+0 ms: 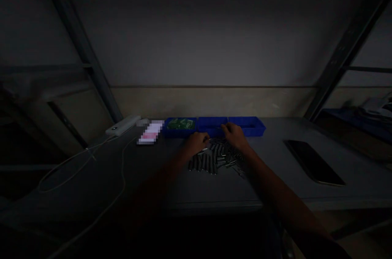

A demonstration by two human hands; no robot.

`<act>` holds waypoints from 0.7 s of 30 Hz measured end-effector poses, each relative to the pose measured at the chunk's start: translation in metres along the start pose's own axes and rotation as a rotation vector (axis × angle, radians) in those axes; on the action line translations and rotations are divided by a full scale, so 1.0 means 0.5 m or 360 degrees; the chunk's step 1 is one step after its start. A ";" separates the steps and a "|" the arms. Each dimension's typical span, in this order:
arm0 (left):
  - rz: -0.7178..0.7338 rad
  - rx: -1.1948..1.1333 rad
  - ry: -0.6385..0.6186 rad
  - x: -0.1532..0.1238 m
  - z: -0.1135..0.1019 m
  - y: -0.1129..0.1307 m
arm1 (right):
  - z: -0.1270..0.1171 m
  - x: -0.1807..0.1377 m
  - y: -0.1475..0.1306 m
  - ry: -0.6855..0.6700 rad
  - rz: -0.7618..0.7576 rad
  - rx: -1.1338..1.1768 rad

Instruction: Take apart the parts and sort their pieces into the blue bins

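Note:
A heap of small metal rods (211, 161) lies on the table, partly in rows and partly loose. At the heap's far left edge is my left hand (196, 143), its fingers curled together; what they hold, if anything, is too dark to make out. My right hand (235, 136) is in front of the blue trays with fingers pinched, and a small thin piece seems to be at the fingertips. Behind the hands stand a middle blue tray (212, 120) and a right blue tray (255, 130). The left blue tray (167, 133) holds green-and-white packets (181, 123).
A dark phone or tablet (315, 163) lies on the table (275, 169) at right. At left are a lit, blurred screen (150, 132), a white device (124, 125) and a loose white cable (123, 169). Metal posts (101, 87) frame the bench before a wall.

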State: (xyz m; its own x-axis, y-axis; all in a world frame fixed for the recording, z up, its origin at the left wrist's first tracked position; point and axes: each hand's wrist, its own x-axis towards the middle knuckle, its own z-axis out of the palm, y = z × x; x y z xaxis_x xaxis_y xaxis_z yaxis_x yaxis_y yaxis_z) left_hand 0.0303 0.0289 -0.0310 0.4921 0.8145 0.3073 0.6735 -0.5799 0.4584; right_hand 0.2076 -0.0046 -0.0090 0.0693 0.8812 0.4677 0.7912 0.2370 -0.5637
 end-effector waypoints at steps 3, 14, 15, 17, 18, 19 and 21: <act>-0.0012 0.0048 -0.0004 0.000 0.003 -0.002 | 0.009 -0.003 0.000 -0.0012 -0.0035 0.0009; -0.0086 -0.0563 0.0118 -0.026 -0.026 0.011 | 0.021 -0.019 -0.011 -0.0273 -0.0234 -0.0025; -0.0097 -0.0636 0.0100 -0.027 -0.028 0.017 | 0.021 -0.020 -0.013 -0.0267 -0.0243 -0.0019; -0.0088 -0.0694 0.0067 -0.029 -0.029 0.029 | 0.022 -0.021 -0.017 -0.0247 -0.0269 0.0005; -0.0072 -0.0684 0.0060 -0.030 -0.029 0.035 | 0.022 -0.021 -0.019 -0.0235 -0.0281 0.0016; -0.0053 -0.0663 0.0060 -0.031 -0.030 0.040 | 0.022 -0.022 -0.020 -0.0228 -0.0289 0.0024; -0.0012 -0.0623 0.0083 -0.032 -0.031 0.046 | 0.022 -0.023 -0.022 -0.0226 -0.0288 0.0038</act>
State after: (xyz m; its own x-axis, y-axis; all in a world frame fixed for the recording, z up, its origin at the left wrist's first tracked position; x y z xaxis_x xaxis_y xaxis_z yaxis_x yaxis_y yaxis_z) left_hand 0.0292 0.0029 -0.0127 0.4524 0.8243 0.3403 0.4109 -0.5314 0.7408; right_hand 0.1911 -0.0129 -0.0156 -0.1600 0.8719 0.4627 0.7682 0.4044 -0.4964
